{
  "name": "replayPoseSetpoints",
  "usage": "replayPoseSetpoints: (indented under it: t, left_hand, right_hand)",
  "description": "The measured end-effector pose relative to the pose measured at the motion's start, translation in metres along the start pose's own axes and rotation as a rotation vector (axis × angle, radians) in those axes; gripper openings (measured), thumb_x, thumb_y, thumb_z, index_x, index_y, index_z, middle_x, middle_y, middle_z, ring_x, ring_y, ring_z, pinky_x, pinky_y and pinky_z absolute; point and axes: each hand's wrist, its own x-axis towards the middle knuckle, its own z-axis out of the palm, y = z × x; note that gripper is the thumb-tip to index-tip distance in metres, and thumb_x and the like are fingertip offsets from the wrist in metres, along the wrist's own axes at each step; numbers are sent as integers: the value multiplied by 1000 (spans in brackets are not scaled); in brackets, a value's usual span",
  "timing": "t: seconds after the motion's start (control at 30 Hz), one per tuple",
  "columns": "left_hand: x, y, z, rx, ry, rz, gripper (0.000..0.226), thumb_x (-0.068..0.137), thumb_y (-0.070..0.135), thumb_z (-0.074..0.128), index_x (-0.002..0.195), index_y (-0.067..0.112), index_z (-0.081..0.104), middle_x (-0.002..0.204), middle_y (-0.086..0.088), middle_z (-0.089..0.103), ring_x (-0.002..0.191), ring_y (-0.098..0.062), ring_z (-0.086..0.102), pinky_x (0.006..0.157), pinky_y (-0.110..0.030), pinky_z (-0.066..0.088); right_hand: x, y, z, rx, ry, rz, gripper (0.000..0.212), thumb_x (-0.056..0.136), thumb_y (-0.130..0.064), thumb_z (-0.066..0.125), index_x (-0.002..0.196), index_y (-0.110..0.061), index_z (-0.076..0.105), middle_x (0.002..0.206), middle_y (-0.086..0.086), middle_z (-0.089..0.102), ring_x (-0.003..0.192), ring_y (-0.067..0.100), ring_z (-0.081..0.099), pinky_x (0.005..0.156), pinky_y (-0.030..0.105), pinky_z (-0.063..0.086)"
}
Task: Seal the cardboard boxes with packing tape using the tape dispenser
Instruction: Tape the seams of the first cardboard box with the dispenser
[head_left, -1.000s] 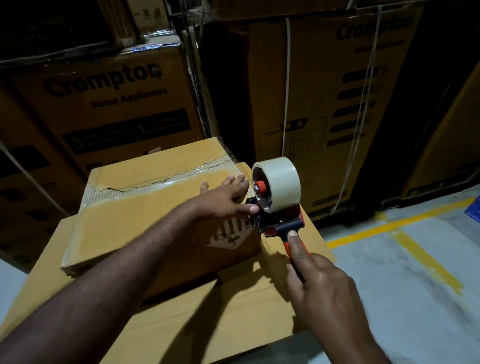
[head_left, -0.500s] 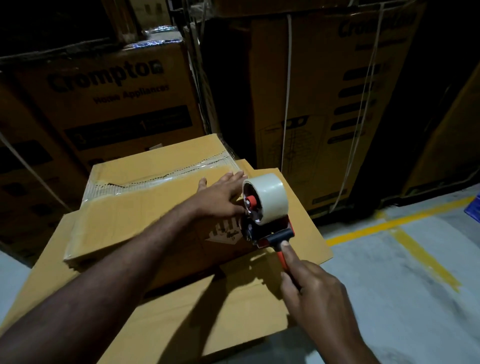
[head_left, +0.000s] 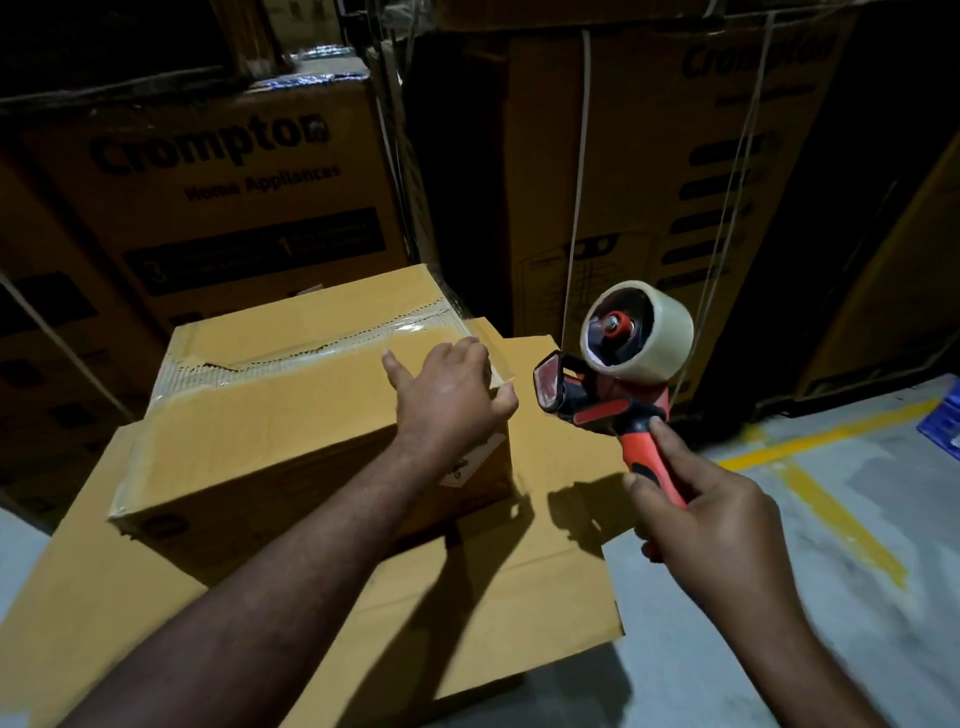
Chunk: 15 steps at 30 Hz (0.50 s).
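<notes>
Right hand (head_left: 711, 519) grips red-and-black tape dispenser with clear roll (head_left: 618, 374), now lifted away rightward. Left hand (head_left: 447, 400), fingers extended, presses tape end (head_left: 506, 383) onto brown cardboard box (head_left: 270, 415) beneath it. Strip likely cut, seam closed.

The person is showing two bare arms and two bare hands, and that is all of the body coming into view. The left hand (head_left: 447, 395) is showing its back, with bumpy knuckles and thin ridges running down toward the wrist. The left forearm (head_left: 311, 561) is looking long and bare all the way to the bottom edge, with light falling along its top and shadow sitting lower down. The right hand (head_left: 711, 525) is also showing its back, round and smooth, with small creases at the finger joints. The right forearm (head_left: 810, 670) is bare too, and it is looking a little blurry near the corner.
</notes>
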Motion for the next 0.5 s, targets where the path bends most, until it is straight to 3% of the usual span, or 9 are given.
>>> replayPoseSetpoints:
  t: [0.13, 0.3, 0.5]
  left_hand:
    - [-3, -16, 1, 12, -12, 35, 51, 93, 60, 41, 126, 24, 51, 151, 6, 44, 139, -14, 39, 115, -74, 8]
    - [-19, -55, -14, -59, -51, -23, 61, 94, 60, 47, 147, 30, 41, 158, 11, 37, 145, -9, 33, 120, -66, 9]
    - [-46, -111, -36, -90, -117, -80, 67, 95, 60, 52, 154, 39, 29, 163, 14, 26, 150, -7, 21, 124, -57, 7]
  right_hand:
    - [7, 3, 13, 100, -29, 28, 56, 86, -30, 72, 137, -41, 52, 98, -13, 68, 77, 15, 69, 67, 39, 62]
    - [16, 8, 45, 337, -123, 111, 58, 89, -15, 71, 139, -36, 51, 80, 3, 70, 61, 26, 68, 58, 44, 61]
    - [35, 18, 103, 413, -252, 182, 61, 90, -14, 69, 144, -30, 46, 94, 10, 70, 61, 27, 66, 59, 42, 60]
